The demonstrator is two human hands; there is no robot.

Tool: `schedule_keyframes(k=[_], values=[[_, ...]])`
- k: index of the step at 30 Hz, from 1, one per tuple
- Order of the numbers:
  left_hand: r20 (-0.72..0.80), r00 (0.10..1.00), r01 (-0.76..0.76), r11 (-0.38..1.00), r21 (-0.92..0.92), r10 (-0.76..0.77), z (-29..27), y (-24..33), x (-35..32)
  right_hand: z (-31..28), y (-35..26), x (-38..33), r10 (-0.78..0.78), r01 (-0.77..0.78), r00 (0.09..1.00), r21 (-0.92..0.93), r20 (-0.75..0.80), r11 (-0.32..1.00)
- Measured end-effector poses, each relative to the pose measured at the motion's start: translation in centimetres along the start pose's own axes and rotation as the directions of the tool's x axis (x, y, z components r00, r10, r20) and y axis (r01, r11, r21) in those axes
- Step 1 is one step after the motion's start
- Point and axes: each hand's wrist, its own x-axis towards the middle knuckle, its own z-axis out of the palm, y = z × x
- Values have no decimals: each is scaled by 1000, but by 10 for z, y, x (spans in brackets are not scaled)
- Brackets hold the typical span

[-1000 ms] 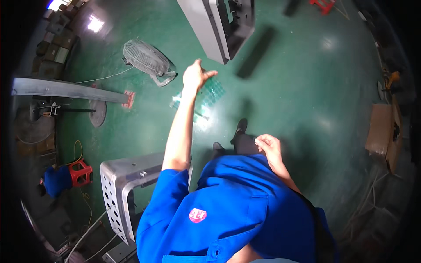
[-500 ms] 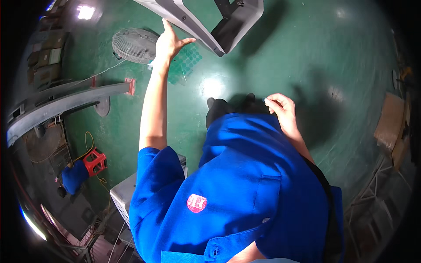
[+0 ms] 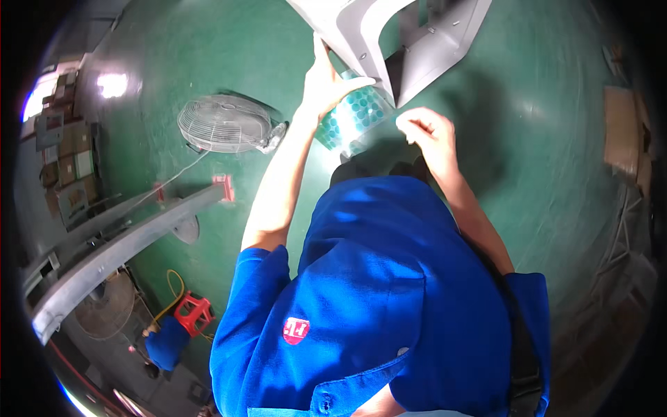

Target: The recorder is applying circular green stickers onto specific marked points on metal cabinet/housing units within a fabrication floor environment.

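At the top, a light grey moulded frame (image 3: 358,31) with a large opening and small holes reaches down to a corner. My left hand (image 3: 325,87) is at its left side, index finger stretched along the edge and thumb out toward the corner. Beneath that hand is a clear sheet of round teal stickers (image 3: 358,115); the hidden lower fingers appear to hold it. My right hand (image 3: 432,135) is just below the frame's corner, thumb and fingers pinched together. Whatever small thing sits at its fingertips is too small to name.
A round floor fan (image 3: 226,124) stands on the green floor to the left. Nearer are a long grey beam (image 3: 132,260), a red stool (image 3: 194,313) and a person in blue (image 3: 167,342). Boxes (image 3: 69,153) are stacked far left; cardboard (image 3: 623,132) leans at right.
The view has shifted. My left hand and the sticker sheet have moved right together along the frame. My right hand has risen toward the frame's corner, still pinched.
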Motion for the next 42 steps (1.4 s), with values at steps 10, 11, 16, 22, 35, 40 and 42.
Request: schedule_keyframes(k=[10,11,16,22,35,40,42], values=[[125,990,-63,996,-60,70,17,-12,6,81,-20,35,307,26,916,801,-258,597],[130,989,-68,997,-40,73,18,-10,4,85,-20,32,326,44,900,805,-289,592],[190,982,31,995,-95,-13,13,-12,1,94,-21,30,322,172,891,894,-320,413],[205,979,-12,1000,-17,15,16,15,-2,92,-24,32,299,212,898,914,-321,345],[238,971,33,999,-30,-25,22,33,2,90,-19,26,215,316,885,873,-412,373],[235,970,-28,988,-150,63,23,33,0,95,-14,27,181,373,864,838,-470,398],[244,969,-6,990,-140,40,23,33,0,94,-16,28,183,370,856,820,-484,436]])
